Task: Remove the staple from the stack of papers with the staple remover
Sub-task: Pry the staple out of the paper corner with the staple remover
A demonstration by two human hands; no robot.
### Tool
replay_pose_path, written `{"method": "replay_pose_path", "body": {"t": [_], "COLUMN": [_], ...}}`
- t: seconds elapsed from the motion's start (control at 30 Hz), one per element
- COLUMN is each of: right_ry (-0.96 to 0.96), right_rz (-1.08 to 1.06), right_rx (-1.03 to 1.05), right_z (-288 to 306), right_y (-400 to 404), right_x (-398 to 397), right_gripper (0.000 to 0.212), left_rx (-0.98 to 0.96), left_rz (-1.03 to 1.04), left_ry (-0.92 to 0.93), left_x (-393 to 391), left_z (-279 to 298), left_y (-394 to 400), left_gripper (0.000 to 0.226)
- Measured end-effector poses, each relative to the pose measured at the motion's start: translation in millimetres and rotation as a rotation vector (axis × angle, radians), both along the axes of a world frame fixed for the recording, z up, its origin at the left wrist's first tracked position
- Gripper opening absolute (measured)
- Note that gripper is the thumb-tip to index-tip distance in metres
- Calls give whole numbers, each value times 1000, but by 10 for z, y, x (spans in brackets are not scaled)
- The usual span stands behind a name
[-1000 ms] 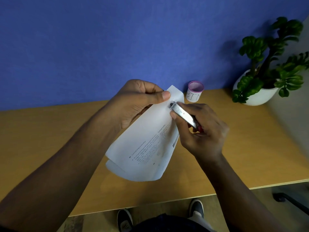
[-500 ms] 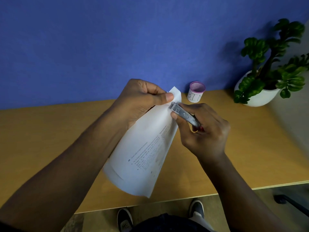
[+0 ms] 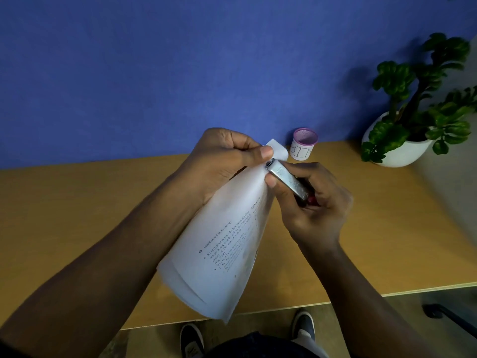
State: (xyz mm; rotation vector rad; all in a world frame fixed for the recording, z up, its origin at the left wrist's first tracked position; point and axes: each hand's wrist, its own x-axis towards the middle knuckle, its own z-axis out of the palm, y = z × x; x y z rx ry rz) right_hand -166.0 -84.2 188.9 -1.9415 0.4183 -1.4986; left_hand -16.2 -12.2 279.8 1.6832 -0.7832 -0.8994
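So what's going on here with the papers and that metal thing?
A person is taking a staple out of a stack of papers. The left hand pinches the stack near its top corner and holds it above the wooden table. The right hand grips a metal staple remover, its tip pressed against that corner beside the left thumb. The staple itself is too small to see, so I cannot tell whether it is out yet. A small cup labelled as a bin stands behind.

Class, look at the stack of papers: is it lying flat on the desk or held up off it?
Held up: the left hand pinches the stack of papers at its top corner.
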Motion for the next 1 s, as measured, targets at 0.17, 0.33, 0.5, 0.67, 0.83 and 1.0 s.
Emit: {"method": "replay_pose_path", "body": {"t": [0.17,0.33,0.5,0.67,0.83,1.0], "right_ry": [-8,-32,-47,-26,-14,6], "right_rz": [-7,-72,-128,-177,-196,-195], "right_rx": [14,-17,-81,-127,-161,-168], "right_z": [13,80,155,181,184,209], "right_y": [9,6,30,39,45,43], "right_x": [-22,-74,-101,-123,-132,-156], "right_gripper": [20,23,25,22,24,24], "left_rx": [-18,-37,-54,-59,-73,-64], "left_rz": [-5,-26,-87,-178,-166,-168], "left_ry": [71,164,222,172,131,128], "left_x": [-17,-16,-33,9,26,13], "left_z": [44,164,253,288,264,294], "left_y": [40,67,88,112,122,144], "left_gripper": [14,16,20,27,22,21]}}
